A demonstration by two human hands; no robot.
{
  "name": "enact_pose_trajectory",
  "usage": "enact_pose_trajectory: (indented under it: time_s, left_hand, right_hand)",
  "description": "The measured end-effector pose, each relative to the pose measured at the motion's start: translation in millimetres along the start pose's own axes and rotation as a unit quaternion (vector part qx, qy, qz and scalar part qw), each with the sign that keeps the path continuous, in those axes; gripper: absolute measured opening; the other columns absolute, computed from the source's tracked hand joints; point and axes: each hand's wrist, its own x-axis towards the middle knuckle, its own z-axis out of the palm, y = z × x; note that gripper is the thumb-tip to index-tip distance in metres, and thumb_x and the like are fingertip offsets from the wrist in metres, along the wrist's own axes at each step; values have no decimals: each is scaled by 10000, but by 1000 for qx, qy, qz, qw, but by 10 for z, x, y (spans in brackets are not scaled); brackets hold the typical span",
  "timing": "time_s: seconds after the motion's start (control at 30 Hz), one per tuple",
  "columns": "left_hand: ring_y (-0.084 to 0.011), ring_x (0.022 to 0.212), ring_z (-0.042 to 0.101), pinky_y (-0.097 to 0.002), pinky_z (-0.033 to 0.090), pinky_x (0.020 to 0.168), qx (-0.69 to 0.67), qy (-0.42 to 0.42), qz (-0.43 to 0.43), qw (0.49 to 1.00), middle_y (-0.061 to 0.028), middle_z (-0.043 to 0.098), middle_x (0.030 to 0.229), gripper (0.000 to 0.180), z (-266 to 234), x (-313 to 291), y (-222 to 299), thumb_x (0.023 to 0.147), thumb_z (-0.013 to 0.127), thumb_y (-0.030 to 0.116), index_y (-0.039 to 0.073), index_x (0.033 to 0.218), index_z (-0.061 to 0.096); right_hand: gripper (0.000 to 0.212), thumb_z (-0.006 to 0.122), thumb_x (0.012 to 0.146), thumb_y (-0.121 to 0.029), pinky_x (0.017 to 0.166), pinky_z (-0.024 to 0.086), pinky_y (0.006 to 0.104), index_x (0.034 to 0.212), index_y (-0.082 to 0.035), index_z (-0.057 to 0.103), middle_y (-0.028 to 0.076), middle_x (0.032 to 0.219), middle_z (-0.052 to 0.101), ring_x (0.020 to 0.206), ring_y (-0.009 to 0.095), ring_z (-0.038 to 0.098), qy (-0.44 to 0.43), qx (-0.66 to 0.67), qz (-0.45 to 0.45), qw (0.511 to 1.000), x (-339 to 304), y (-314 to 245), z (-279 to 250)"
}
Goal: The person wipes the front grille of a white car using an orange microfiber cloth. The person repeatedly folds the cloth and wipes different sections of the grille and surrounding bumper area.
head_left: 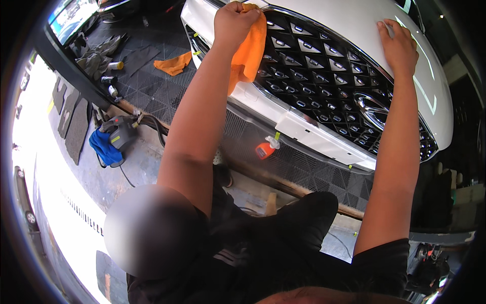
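Reaching from black short sleeves [382, 256] over dark-clothed legs [304, 218], both bare forearms are extended toward the black-and-chrome grille [313, 76] of a white car [329, 14]. At the grille's upper left end, an orange microfibre cloth [250, 50] is pinched between the thumb and bent fingers of the left hand [234, 23], and its loose part is draped down over the bumper [298, 124]. On the hood, above the grille's right part, the right hand [400, 46] is placed with its fingers extended and somewhat spread; whether its palm is pressed to the paint cannot be told. An oval chrome emblem [372, 109] is set toward the grille's lower right.

Below the grille, a red-orange spray bottle [265, 149] with a white head is seen against the dark tiled floor [304, 164]. Lower left of the grille, a grey machine [123, 130] is fitted with a ribbed hose [151, 121], and a blue cloth [105, 148] is draped over its side. Left of the grille, a second orange cloth [173, 64] is laid on the tiles; past it, crumpled grey fabric [104, 53] is heaped. Farthest from the grille, at its upper left, part of a dark vehicle [115, 5] is shown.
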Motion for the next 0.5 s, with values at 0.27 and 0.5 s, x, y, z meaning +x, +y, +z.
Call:
enact_pose_trajectory:
  time_s: [0.27, 0.5]
  left_hand:
    - [-58, 687, 611, -233, 507, 640, 19, 8, 32, 999, -8, 694, 799, 236, -218, -42, -194, 906, 821, 211, -2, 963, 737]
    - [-68, 714, 638, -222, 533, 657, -17, -27, 10, 999, -24, 713, 847, 297, -145, -31, -90, 916, 850, 242, -13, 998, 722]
  right_hand:
    - [527, 519, 980, -682, 1133, 417, 530, 1367, -348, 648, 16, 1464, 599, 1370, 337, 537, -9, -3, 5, 1000, -9, -81, 35]
    - [541, 521, 969, -699, 1134, 416, 531, 1364, -350, 646, 9, 1473, 595, 1372, 332, 539, -4, 11, 5, 1000, 5, 3, 35]
